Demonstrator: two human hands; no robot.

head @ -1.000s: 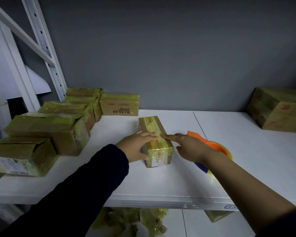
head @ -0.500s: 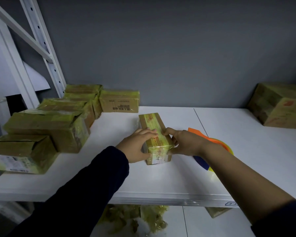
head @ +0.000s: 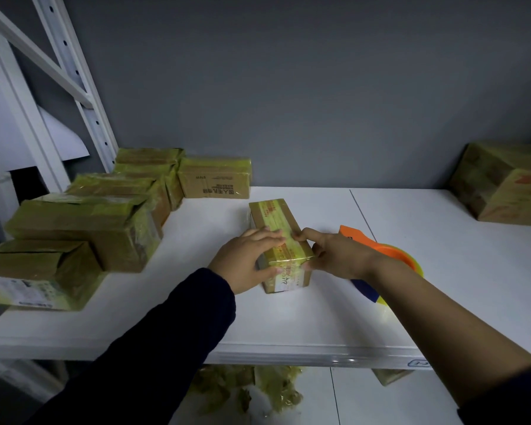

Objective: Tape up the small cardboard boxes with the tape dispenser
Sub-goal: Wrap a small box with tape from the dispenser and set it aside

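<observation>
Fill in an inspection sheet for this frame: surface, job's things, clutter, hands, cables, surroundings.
Surface: white shelf board, with a seam running front to back right of centre.
Job's things: small box, tape-wrapped, lying at the centre; orange tape dispenser right of it, partly hidden behind the right forearm.
Clutter: taped boxes stacked at left; single box at the back; larger box at far right; crumpled yellowish film on the level below.
Hands: left hand grips the small box's left side, fingers over its top; right hand pinches its right near edge.
Cables: nothing seen.
Surroundings: grey wall; white rack upright at left.
</observation>
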